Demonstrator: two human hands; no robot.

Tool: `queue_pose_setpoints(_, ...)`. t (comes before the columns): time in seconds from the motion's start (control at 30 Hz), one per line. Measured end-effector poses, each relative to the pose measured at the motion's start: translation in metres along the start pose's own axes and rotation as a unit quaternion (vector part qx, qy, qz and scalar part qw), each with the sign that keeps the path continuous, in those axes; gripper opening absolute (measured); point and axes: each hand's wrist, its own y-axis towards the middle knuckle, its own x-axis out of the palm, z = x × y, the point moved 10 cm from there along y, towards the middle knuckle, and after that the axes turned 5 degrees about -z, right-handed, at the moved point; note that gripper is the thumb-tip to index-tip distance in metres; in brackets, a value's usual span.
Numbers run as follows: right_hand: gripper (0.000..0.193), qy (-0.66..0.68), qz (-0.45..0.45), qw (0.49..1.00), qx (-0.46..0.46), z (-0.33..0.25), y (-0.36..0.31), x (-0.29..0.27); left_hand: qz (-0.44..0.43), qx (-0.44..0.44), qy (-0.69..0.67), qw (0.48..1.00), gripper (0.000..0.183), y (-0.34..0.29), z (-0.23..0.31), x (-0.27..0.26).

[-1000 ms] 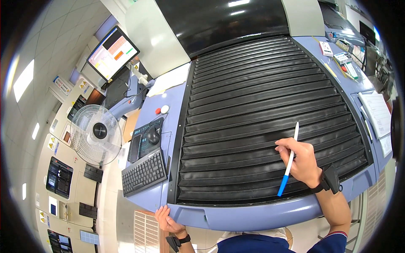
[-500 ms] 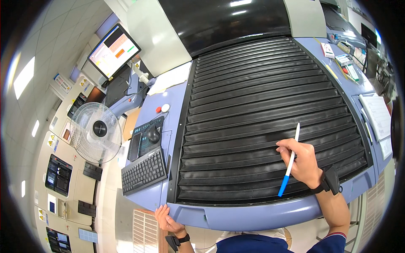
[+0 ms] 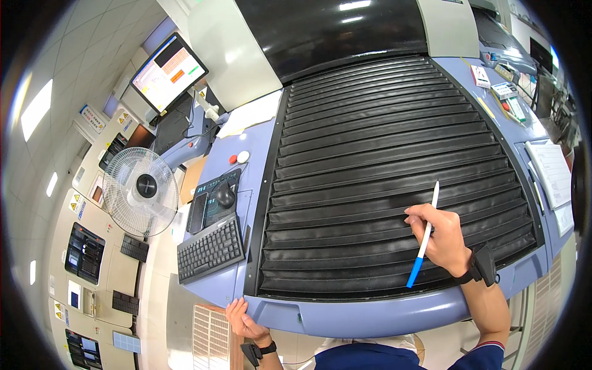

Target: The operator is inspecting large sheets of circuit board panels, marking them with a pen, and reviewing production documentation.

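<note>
Gripping the white pen (image 3: pixel 422 251) snugly, the right hand (image 3: pixel 441 237) stays over the black pleated cover (image 3: pixel 364 166), pen's blue end toward the body; can't tell if the pen touches the cover. Versus a second ago, only the view shifts slightly, pen and both hands keep their places, so the work looks paused. Left hand (image 3: pixel 245 319) sits at the near-left corner of the blue machine frame (image 3: pixel 370 312), partly curled, unclear whether it grasps the edge.

Passage runs free above the pleated cover (image 3: pixel 370 179), between obstructing keyboard (image 3: pixel 211 250) and held pen (image 3: pixel 422 248).
</note>
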Motion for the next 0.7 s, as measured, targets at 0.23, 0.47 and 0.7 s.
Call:
queue_pose_setpoints(0.23, 0.013, 0.008, 0.013, 1.000, -0.006, -0.0001, -0.0004, 0.0001, 0.003, 0.007, 0.000, 1.000, 0.037, 0.0002, 0.0011, -0.0008)
queue_pose_setpoints(0.47, 0.013, -0.001, 0.022, 1.000, -0.013, 0.0002, -0.0010, -0.0008, 0.006, 0.007, -0.004, 1.000, 0.038, 0.0000, 0.0002, -0.0004)
queue_pose_setpoints(0.7, 0.013, 0.002, 0.012, 1.000, -0.005, 0.0003, -0.0004, -0.0003, 0.007, 0.005, -0.007, 1.000, 0.037, -0.0002, -0.0005, -0.0006)
